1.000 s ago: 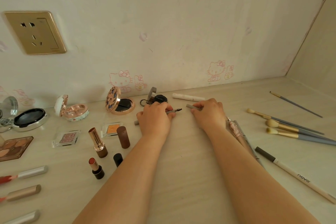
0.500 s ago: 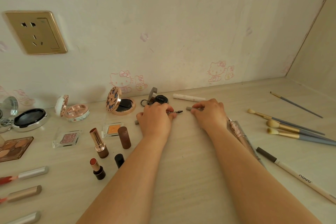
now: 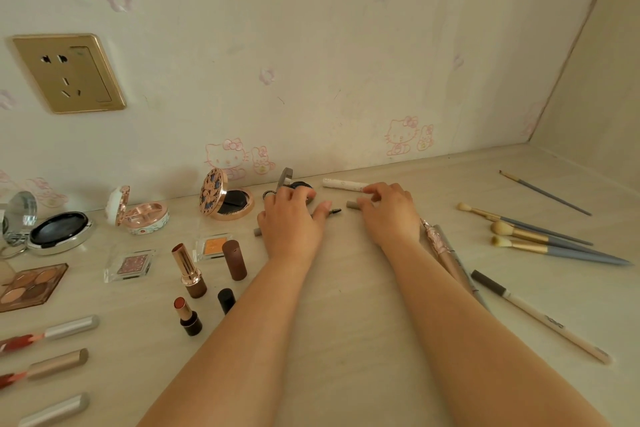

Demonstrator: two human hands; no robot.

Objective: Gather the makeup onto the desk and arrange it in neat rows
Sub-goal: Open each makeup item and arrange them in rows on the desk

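Brow pencil under left hand, cap at right hand.

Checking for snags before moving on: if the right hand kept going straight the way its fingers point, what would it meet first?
The right hand points up and left toward the wall; first in line is likely the white pencil just beyond its fingertips, though depth is hard to judge.

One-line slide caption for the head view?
Left hand holds a spoolie brow pencil, right hand its grey cap, amid makeup laid out on the desk.
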